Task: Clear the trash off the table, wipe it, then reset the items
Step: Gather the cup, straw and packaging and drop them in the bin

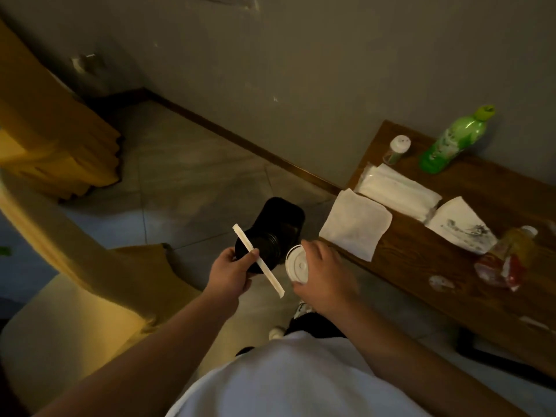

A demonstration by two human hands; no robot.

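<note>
My left hand (231,272) grips a black round container (258,251) and a white paper-wrapped chopstick pack (258,260) that slants across it. My right hand (325,275) holds a white lidded cup (296,263) from above. Both hands hover over the tiled floor, left of the wooden table (421,260). Just beyond them stands a black bin (279,218) on the floor. On the table lie a white cloth (355,227) overhanging the near corner, a pack of napkins (397,191), a printed tissue (460,227) and a crumpled red and clear wrapper (505,263).
A green bottle (454,139) and a small white-capped shaker (397,149) stand at the table's far end by the grey wall. A small crumpled scrap (440,281) lies on the table. Yellow chairs (60,139) stand at left. My white shirt fills the bottom.
</note>
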